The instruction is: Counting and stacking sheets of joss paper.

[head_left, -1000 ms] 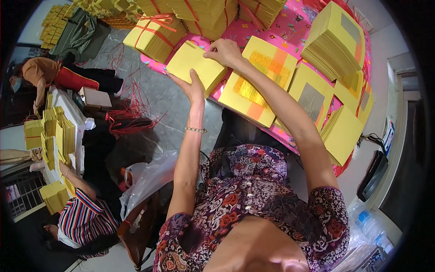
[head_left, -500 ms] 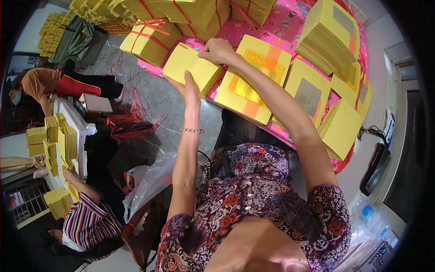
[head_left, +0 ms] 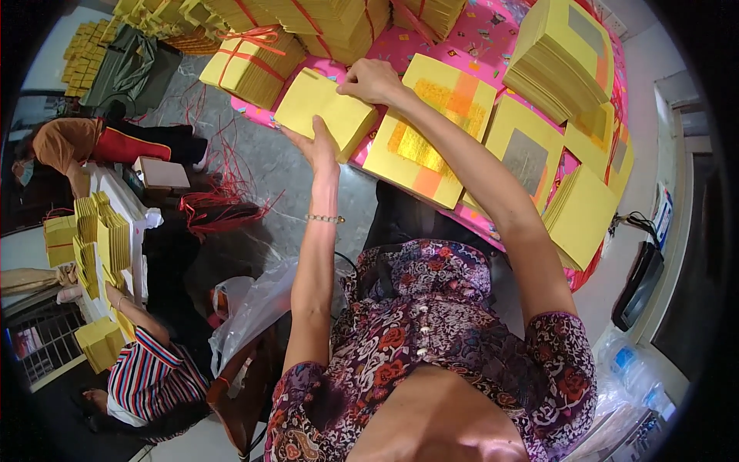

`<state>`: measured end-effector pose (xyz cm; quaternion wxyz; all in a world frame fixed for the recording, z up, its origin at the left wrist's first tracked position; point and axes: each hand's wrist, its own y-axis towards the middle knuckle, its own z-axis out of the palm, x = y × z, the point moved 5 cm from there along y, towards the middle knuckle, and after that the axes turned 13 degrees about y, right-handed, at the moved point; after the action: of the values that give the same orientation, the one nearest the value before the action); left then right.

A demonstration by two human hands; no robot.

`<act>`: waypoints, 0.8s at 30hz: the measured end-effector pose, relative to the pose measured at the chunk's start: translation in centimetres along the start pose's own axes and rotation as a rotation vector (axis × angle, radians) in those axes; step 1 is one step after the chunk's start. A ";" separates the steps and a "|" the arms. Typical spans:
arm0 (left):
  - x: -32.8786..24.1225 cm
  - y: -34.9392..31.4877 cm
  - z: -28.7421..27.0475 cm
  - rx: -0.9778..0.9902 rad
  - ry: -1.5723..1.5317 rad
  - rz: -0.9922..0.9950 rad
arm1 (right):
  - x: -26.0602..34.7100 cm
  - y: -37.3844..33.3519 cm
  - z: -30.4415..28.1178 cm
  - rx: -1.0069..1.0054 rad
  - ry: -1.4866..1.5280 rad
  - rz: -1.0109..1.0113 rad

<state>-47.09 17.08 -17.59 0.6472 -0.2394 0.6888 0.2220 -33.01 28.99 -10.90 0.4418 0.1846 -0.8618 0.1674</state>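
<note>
The person held a plain yellow stack of paper (head_left: 327, 110) at the near edge of the pink table (head_left: 493, 31). The left hand (head_left: 317, 145) pressed flat against its near side, while the right hand (head_left: 369, 79) gripped its far corner, fingers curled. Against the earlier frames, both hands had stayed on the stack, which seemed to have been drawn slightly nearer, though the camera's own shift made that uncertain. The gold-foiled sheets (head_left: 431, 127) beside it lay unmoved.
</note>
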 end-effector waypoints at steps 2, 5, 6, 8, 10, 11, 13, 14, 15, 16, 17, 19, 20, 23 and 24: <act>0.5 0.2 -0.1 -0.026 0.036 -0.001 | -0.2 -0.1 0.0 0.008 -0.012 0.020; 0.8 0.3 -0.3 -0.061 0.115 0.059 | -0.2 0.0 0.2 0.001 -0.047 0.036; 0.8 0.4 -0.4 -0.058 0.127 0.076 | -0.3 0.0 0.2 -0.015 -0.070 0.031; 0.7 0.4 -0.3 -0.054 0.138 0.093 | -0.4 -0.1 0.3 -0.014 -0.082 0.039; 0.4 0.3 0.0 -0.046 0.127 0.099 | -0.4 -0.3 0.4 -0.015 -0.094 0.046; 0.4 0.3 0.0 -0.044 0.126 0.100 | -0.1 -0.5 0.3 -0.056 -0.058 -0.004; 0.4 0.3 -0.2 -0.125 0.253 0.097 | 0.1 -1.0 -0.1 -0.103 -0.022 -0.054; 0.2 0.2 -0.2 -0.124 0.251 0.098 | 1.0 -1.7 -1.0 -0.207 -0.027 -0.188; 0.1 0.2 -0.4 -0.118 0.263 0.089 | 1.9 -2.8 -1.9 -0.311 -0.030 -0.321; -0.1 0.1 -0.5 -0.111 0.276 0.079 | 2.0 -3.7 -2.5 -0.313 -0.031 -0.320; -0.1 0.2 -0.9 -0.113 0.273 0.082 | 2.6 -5.0 -3.4 -0.316 0.037 -0.341; 0.1 0.5 -1.4 -0.077 0.264 0.096 | 2.7 -7.7 -4.9 -0.316 0.104 -0.363; -0.3 0.5 -1.2 -0.071 0.260 0.099 | 2.5 -9.4 -5.8 -0.330 0.170 -0.369; -0.7 0.4 -0.9 -0.025 0.172 0.045 | 1.2 -14.3 -7.2 -0.358 0.261 -0.348; -0.5 0.5 -1.1 -0.036 0.163 0.059 | 0.8 -15.8 -7.4 -0.370 0.287 -0.323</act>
<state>-48.23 16.85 -16.98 0.5777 -0.2481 0.7419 0.2330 -20.89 18.39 -4.15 0.6063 0.2105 -0.7658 -0.0409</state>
